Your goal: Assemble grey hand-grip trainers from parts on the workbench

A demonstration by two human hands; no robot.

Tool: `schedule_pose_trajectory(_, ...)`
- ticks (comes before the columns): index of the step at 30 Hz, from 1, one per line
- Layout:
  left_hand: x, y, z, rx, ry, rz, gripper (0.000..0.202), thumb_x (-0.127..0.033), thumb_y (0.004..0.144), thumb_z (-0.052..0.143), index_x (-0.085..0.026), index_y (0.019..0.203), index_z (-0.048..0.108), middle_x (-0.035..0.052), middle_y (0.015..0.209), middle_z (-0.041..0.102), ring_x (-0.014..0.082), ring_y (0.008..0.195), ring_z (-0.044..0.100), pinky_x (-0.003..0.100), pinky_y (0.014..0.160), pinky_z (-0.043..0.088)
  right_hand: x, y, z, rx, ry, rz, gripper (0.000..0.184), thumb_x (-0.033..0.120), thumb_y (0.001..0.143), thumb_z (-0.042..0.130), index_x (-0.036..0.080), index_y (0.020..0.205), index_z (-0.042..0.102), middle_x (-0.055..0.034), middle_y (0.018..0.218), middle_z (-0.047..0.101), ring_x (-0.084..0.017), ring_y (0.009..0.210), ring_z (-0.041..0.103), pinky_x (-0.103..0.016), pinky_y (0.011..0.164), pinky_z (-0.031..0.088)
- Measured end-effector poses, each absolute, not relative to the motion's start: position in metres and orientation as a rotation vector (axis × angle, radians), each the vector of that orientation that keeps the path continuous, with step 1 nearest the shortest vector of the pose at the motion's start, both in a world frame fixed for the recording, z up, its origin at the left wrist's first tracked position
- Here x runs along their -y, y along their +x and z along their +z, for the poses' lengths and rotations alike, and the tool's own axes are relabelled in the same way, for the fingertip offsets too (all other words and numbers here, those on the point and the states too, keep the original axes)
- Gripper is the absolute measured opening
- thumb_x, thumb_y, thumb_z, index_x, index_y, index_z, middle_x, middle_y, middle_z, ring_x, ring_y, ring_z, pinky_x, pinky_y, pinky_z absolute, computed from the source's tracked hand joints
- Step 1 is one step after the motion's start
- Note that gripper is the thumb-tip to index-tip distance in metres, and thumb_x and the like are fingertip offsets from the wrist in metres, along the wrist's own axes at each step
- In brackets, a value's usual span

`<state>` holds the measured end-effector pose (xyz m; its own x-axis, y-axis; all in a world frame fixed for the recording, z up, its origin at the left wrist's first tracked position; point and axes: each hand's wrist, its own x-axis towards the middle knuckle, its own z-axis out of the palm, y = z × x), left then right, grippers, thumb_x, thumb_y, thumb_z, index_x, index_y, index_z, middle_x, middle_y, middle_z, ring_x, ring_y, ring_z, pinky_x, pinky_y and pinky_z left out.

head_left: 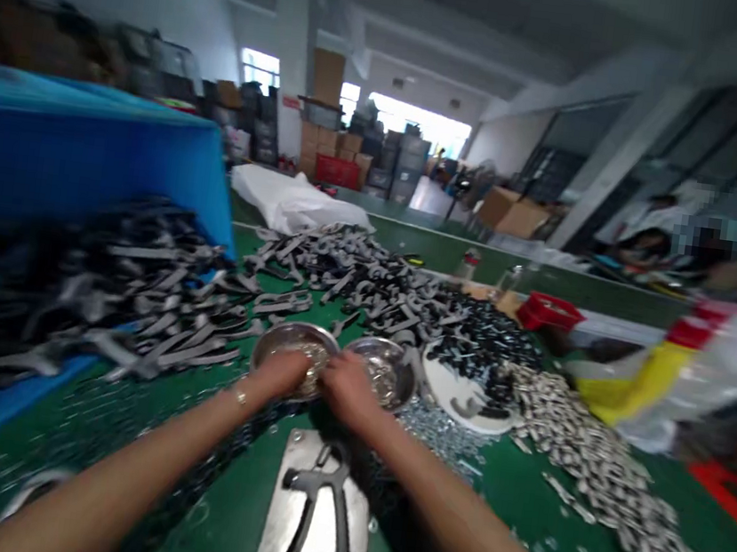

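Both my hands reach forward to two round steel bowls on a green table (517, 491). My left hand (279, 373) rests at the near rim of the left bowl (297, 343), fingers curled down into the small metal parts inside. My right hand (345, 389) is curled at the gap between the left bowl and the right bowl (390, 373). What the fingers hold is hidden. Below my hands a grey plier-like handle assembly (316, 511) lies on a flat metal plate (289, 481).
Heaps of dark grey metal handles (156, 304) spill from a blue crate (81, 151) at left and across the back. Small silver parts (593, 465) lie at right, black parts on a white plate (460, 404). A red tray (549, 312) and yellow-capped bag (665, 375) sit at right.
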<state>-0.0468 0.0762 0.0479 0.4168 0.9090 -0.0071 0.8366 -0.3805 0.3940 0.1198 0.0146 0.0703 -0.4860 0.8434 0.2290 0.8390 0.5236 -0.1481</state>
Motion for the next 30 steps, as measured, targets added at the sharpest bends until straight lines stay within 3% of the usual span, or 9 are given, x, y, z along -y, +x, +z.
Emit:
schedule_pose_trajectory(2, -0.084, -0.054, 0.04, -1.464, 2.379, 0.257, 0.006, -0.012, 0.085, 0.062, -0.01, 0.084, 0.069, 0.0142, 0.088, 0.073, 0.0306, 0.086, 0.07, 0.046, 0.084, 0.053, -0.047, 0.094, 0.06, 2.571, -1.491, -0.033, 0.027, 0.023, 0.095, 0.048, 0.018, 0.086, 0.073, -0.0054, 0.092, 0.075, -0.025, 0.102, 0.06, -0.036, 0.088, 0.044)
schedule_pose_trajectory(4, -0.099, -0.065, 0.027, -1.445, 2.401, 0.245, 0.014, -0.011, 0.085, 0.055, -0.012, 0.089, 0.069, 0.017, 0.096, 0.074, 0.033, 0.091, 0.071, 0.046, 0.087, 0.051, -0.075, 0.082, 0.044, 2.645, -1.567, -0.046, 0.017, 0.023, 0.088, 0.06, 0.013, 0.087, 0.074, -0.0105, 0.095, 0.077, -0.028, 0.104, 0.06, -0.038, 0.089, 0.043)
schedule_pose_trajectory(9, -0.123, -0.087, 0.0, -1.453, 2.343, 0.279, 0.014, -0.017, 0.086, 0.047, -0.017, 0.089, 0.06, 0.0138, 0.101, 0.074, 0.0277, 0.098, 0.069, 0.035, 0.089, 0.049, -0.094, 0.069, 0.014, 2.73, -1.616, -0.011, 0.019, 0.024, 0.085, 0.065, 0.009, 0.092, 0.074, -0.0175, 0.101, 0.076, -0.033, 0.109, 0.058, -0.045, 0.094, 0.04)
schedule_pose_trajectory(13, -0.13, -0.087, -0.012, -1.449, 2.299, 0.354, 0.009, -0.023, 0.083, 0.05, -0.019, 0.086, 0.057, 0.0113, 0.095, 0.073, 0.0275, 0.094, 0.069, 0.034, 0.086, 0.049, -0.084, 0.071, 0.012, 2.652, -1.649, -0.06, 0.024, 0.022, 0.093, 0.054, 0.01, 0.108, 0.069, -0.015, 0.109, 0.074, -0.03, 0.112, 0.057, -0.044, 0.095, 0.041)
schedule_pose_trajectory(18, -0.132, -0.087, -0.011, -1.406, 2.236, 0.678, 0.022, -0.036, 0.084, 0.049, -0.02, 0.086, 0.064, 0.0105, 0.096, 0.074, 0.0294, 0.094, 0.068, 0.039, 0.09, 0.049, -0.081, 0.073, 0.03, 2.57, -1.731, -0.082, 0.025, 0.029, 0.099, 0.053, 0.016, 0.117, 0.064, -0.0078, 0.109, 0.071, -0.024, 0.105, 0.063, -0.041, 0.09, 0.05)
schedule_pose_trajectory(24, -0.083, -0.096, 0.032, -1.324, 1.977, 1.035, 0.017, -0.024, 0.078, 0.059, -0.017, 0.088, 0.072, 0.0092, 0.096, 0.074, 0.0259, 0.097, 0.066, 0.04, 0.095, 0.049, -0.078, 0.074, 0.04, 2.45, -1.717, 0.169, 0.03, 0.036, 0.096, 0.062, 0.017, 0.119, 0.062, -0.0079, 0.119, 0.065, -0.022, 0.102, 0.066, -0.044, 0.088, 0.056)
schedule_pose_trajectory(26, -0.059, -0.098, 0.032, -1.365, 1.901, 1.009, 0.021, -0.025, 0.083, 0.059, -0.017, 0.098, 0.071, 0.0062, 0.097, 0.074, 0.0207, 0.092, 0.067, 0.033, 0.088, 0.052, -0.081, 0.079, 0.03, 2.381, -1.68, 0.26, 0.03, 0.035, 0.096, 0.062, 0.017, 0.12, 0.062, -0.0082, 0.122, 0.064, -0.022, 0.104, 0.065, -0.044, 0.089, 0.055)
schedule_pose_trajectory(30, 0.004, -0.094, 0.017, -1.203, 1.541, 0.951, 0.022, -0.031, 0.083, 0.067, -0.015, 0.097, 0.068, 0.0052, 0.089, 0.073, 0.0182, 0.078, 0.067, 0.03, 0.076, 0.053, -0.084, 0.083, 0.015, 2.276, -1.599, 0.373, 0.026, 0.035, 0.095, 0.063, 0.016, 0.112, 0.065, -0.0071, 0.116, 0.066, -0.023, 0.105, 0.064, -0.046, 0.092, 0.052)
